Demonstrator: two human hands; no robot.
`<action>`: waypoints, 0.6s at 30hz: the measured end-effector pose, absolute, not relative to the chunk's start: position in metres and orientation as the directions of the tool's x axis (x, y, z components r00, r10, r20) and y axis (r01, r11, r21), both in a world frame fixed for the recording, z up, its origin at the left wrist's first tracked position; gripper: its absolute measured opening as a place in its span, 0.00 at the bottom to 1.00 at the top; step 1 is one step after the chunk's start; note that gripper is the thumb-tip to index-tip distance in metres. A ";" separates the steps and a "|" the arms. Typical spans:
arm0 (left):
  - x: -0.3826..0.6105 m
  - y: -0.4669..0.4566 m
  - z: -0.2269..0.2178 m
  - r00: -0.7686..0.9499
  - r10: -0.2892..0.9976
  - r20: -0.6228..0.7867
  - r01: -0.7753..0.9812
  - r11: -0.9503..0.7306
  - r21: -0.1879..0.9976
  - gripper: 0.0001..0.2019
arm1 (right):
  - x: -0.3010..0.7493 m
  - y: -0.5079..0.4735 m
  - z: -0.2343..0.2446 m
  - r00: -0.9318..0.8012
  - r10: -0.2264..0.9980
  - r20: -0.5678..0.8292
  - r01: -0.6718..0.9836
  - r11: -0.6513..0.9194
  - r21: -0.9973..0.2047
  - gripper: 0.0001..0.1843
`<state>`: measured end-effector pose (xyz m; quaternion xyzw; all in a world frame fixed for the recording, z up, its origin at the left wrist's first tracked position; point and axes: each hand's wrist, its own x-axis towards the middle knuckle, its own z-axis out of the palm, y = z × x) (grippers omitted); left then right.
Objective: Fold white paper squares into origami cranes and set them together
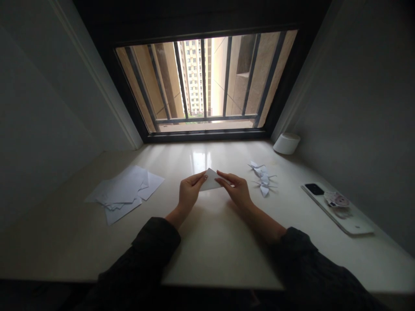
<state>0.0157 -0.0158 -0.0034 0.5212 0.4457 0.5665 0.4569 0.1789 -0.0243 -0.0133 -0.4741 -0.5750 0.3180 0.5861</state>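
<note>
A small folded sheet of white paper [210, 180] is held up between my two hands, its pointed corner facing the window. My left hand [190, 190] pinches its left side between thumb and fingers. On the other side my right hand [236, 186] grips the right part, thumb and fingertips pressed together on it. The fingers hide both side ends of the paper. To the right of my right hand several folded paper cranes [263, 178] lie in a row on the pale sill.
Loose white paper sheets [123, 188] lie piled at the left. A white phone [340, 209] with a picture on its back rests at the right. A white cylindrical object [286, 143] stands in the back right corner, beside the barred window [207, 137].
</note>
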 end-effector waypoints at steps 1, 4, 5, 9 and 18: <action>0.015 -0.016 -0.004 -0.038 0.981 0.189 -0.047 -0.191 0.981 0.17 | 0.179 -0.024 -0.014 0.134 0.918 0.373 0.176 0.349 -0.921 0.18; 0.013 -0.014 -0.004 -0.017 0.980 0.198 0.010 -0.198 0.980 0.17 | 0.181 -0.022 -0.015 0.105 0.920 0.378 0.194 0.353 -0.915 0.19; 0.011 -0.014 -0.003 -0.005 0.980 0.201 0.043 -0.200 0.979 0.17 | 0.182 -0.022 -0.015 0.090 0.920 0.381 0.204 0.358 -0.911 0.19; 0.004 -0.012 0.002 0.041 0.975 0.217 0.183 -0.221 0.958 0.17 | 0.187 -0.021 -0.014 0.011 0.917 0.398 0.237 0.384 -0.892 0.18; 0.015 -0.011 0.000 -0.090 0.988 0.123 0.048 -0.119 0.992 0.18 | 0.187 -0.019 -0.013 0.176 0.979 0.102 -0.054 0.113 -0.992 0.36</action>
